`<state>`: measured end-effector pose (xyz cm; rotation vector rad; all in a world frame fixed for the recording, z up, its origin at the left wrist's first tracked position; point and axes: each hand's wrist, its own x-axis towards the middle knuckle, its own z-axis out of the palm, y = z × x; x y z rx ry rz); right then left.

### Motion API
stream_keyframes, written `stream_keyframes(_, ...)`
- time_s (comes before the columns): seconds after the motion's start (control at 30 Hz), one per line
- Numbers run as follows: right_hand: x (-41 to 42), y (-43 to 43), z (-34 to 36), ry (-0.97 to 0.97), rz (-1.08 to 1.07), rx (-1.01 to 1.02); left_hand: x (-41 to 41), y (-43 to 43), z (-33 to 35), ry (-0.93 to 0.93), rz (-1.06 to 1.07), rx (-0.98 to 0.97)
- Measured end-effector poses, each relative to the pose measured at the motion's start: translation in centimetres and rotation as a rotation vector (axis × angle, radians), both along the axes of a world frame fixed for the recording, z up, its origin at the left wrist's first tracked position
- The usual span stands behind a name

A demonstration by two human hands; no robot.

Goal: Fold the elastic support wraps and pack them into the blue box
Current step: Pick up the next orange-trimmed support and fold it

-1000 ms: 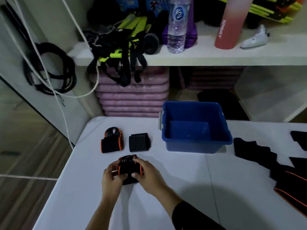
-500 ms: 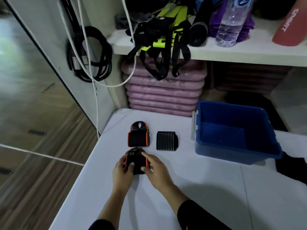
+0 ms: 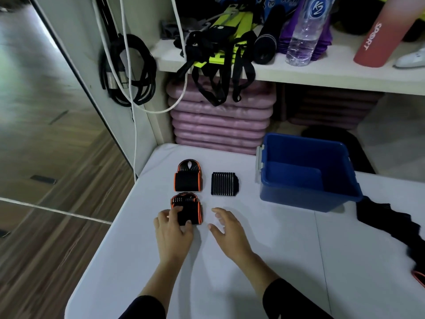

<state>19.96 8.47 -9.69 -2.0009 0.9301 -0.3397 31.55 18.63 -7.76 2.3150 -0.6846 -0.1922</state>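
Three folded wraps: near wrap (image 3: 187,209) under the left hand; far wrap (image 3: 188,179) at twelve o'clock of it; ribbed wrap (image 3: 225,187) at one o'clock.
Left hand (image 3: 173,230): fingers curled over the near wrap, thumb pinching its near edge.
Right hand (image 3: 226,229): fingers spread, holding nothing, just beside the wrap at three o'clock.
Step in hand: probably settling the fold — press it flat and square it with the far wrap before letting go.
Blue box (image 3: 299,200): at two o'clock, nothing seen inside.
Edges: the counter (image 3: 253,272) drops off at nine o'clock, near the left hand.
Open room: between the right hand and the box — unfolded wraps (image 3: 388,223) lie beyond at three o'clock.
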Motion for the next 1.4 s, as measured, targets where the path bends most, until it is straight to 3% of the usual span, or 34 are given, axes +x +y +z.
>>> stream_keyframes(0.23,-11.1,-0.2,1.9,0.188,-0.184,-0.191,-7.6,-0.8,0.4,-0.073,-0.403,-0.048)
stream_keyframes(0.57,-29.3,-2.4,2.5,0.275,-0.562,-0.189,-22.4,-8.1,0.2,0.259,-0.748,0.078)
stream_keyframes(0.77,-38.6,-5.8,3.0,0.233,-0.71,-0.147,-30.9,-14.0,0.5,0.347,-0.893,0.137)
stream_keyframes(1.0,-46.6,-11.0,3.3,0.194,-0.77,-0.163,-38.9,-19.7,1.4,0.3,-0.951,0.079)
stream_keyframes(1.17,-51.1,-13.6,2.7,0.171,-0.801,-0.212,-44.0,-22.8,1.0,0.167,-1.026,0.044)
stream_keyframes(1.4,-55.0,-14.5,1.5,0.161,-0.912,-0.266,-50.9,-25.5,0.3,0.053,-1.235,0.136)
